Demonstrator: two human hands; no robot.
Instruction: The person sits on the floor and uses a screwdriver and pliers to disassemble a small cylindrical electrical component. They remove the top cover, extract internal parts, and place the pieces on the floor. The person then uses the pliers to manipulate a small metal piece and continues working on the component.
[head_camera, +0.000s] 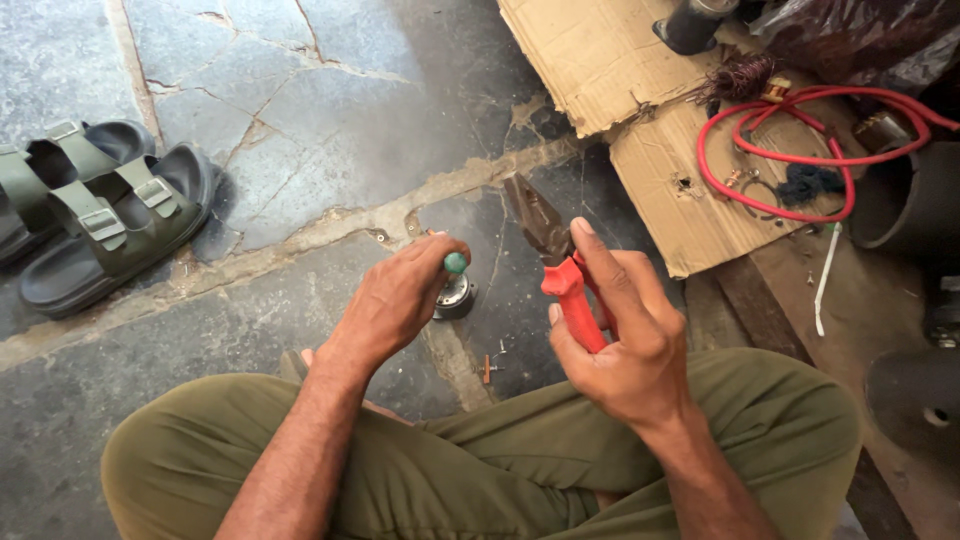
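Olive sandals (95, 215) lie far left on the cracked stone floor (300, 110). Left hand (400, 300) closed round a green-tipped tool (455, 263), its end down on a small round metal part (457, 297) on the floor between the knees. Right hand (625, 335), fingers wrapped tight on the red grips of pliers (555, 260), jaws pointing up and away. Pliers look stiff, fairly heavy steel; the rubbery handles are the place to hold them. Right of that: torn cardboard (600, 60) and a coiled red cable (800, 150).
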